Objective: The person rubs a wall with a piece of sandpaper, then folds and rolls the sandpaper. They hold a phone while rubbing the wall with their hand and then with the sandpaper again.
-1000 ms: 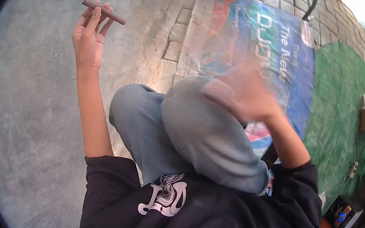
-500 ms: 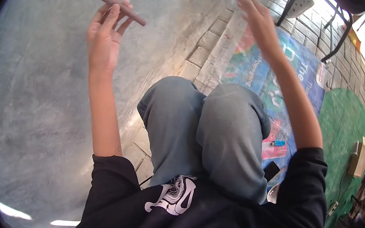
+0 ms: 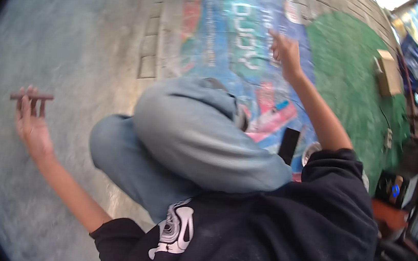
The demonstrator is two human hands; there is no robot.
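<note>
A short reddish-brown rod (image 3: 45, 97) lies across the fingers of my left hand (image 3: 33, 123), pinched between thumb and fingers, off to the left above the grey floor. My right hand (image 3: 285, 51) hangs over a printed banner (image 3: 240, 38) with nothing in it; its index finger points out and the others are loosely bent, somewhat blurred. Below that hand, a small blue object (image 3: 281, 105) rests on the pink part of the banner. Nearer my hip lies a black phone-like slab (image 3: 288, 146), apart from both hands.
Grey smooth floor (image 3: 75, 38) stretches along the left. A green mat (image 3: 344, 74) covers the right side, with an opened cardboard box (image 3: 389, 74) and a cable on it. A round container (image 3: 311, 151) stands beside my right sleeve. Clutter (image 3: 393, 190) fills the far right.
My view and body have turned to the right. My left hand, still holding the brown rod, is now lower and farther left. My right hand has come over the banner.
</note>
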